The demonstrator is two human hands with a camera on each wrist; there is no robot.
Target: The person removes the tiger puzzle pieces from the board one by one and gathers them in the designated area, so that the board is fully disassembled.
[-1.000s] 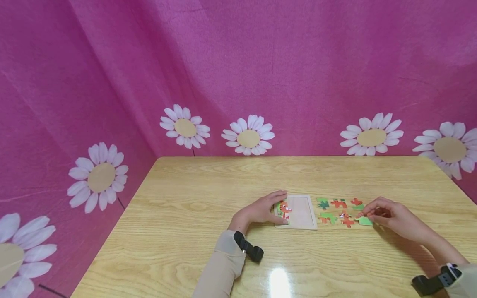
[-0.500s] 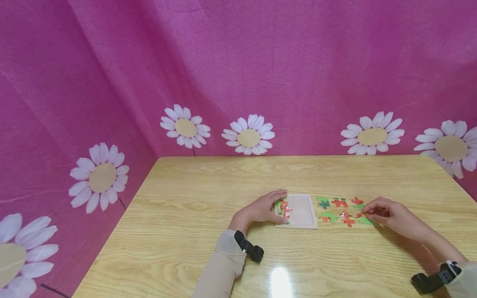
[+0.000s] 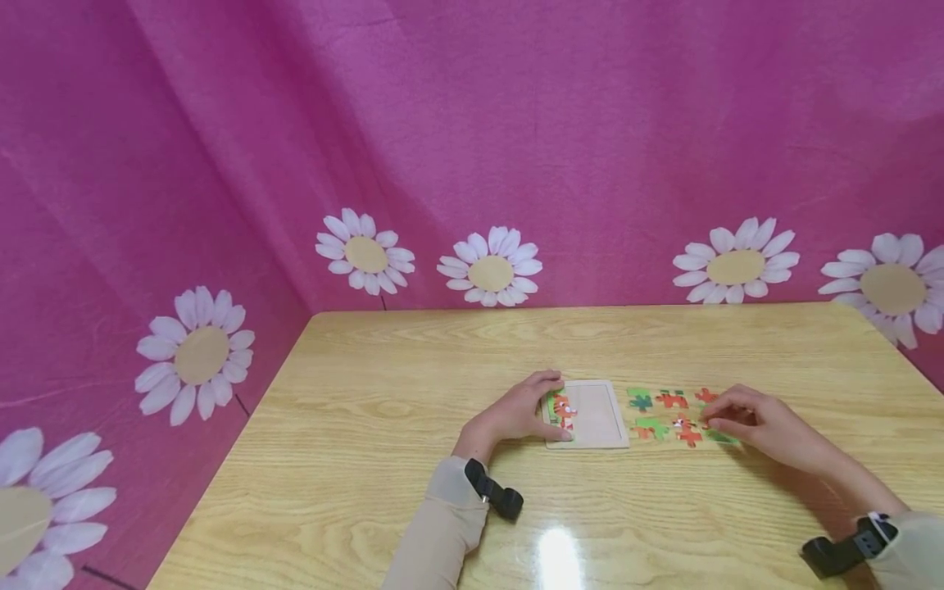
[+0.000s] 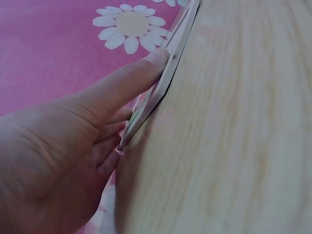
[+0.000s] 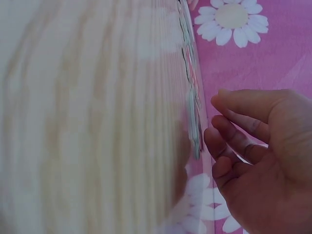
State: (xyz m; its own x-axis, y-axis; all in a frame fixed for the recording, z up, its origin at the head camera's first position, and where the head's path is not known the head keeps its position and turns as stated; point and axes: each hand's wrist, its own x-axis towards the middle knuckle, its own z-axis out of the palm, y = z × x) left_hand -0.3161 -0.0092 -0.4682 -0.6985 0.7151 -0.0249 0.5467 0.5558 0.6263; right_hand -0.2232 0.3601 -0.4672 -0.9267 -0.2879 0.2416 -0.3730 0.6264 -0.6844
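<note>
A square wooden puzzle tray point(image 3: 599, 416) lies on the table, with orange-and-green pieces point(image 3: 562, 410) fitted along its left side. My left hand point(image 3: 511, 412) holds the tray at that side, thumb on the near rim and fingers at the far corner; the left wrist view shows the thumb point(image 4: 124, 87) pressing the rim. Loose jigsaw pieces point(image 3: 687, 431) lie in two rows to the tray's right. Over the right end of these rows hovers my right hand point(image 3: 763, 426), fingers loosely bent. In the right wrist view nothing shows between its fingertips; a green piece point(image 3: 721, 437) is partly hidden beneath.
The wooden table point(image 3: 413, 360) reaches back to a pink curtain point(image 3: 590, 147) printed with large white flowers. A black wrist strap with a camera point(image 3: 494, 490) sits on the left sleeve, another camera point(image 3: 848, 547) on the right.
My right hand has shifted slightly left over the loose pieces. A reddish piece near its fingertips is now covered by the hand. The left hand keeps its hold on the tray.
</note>
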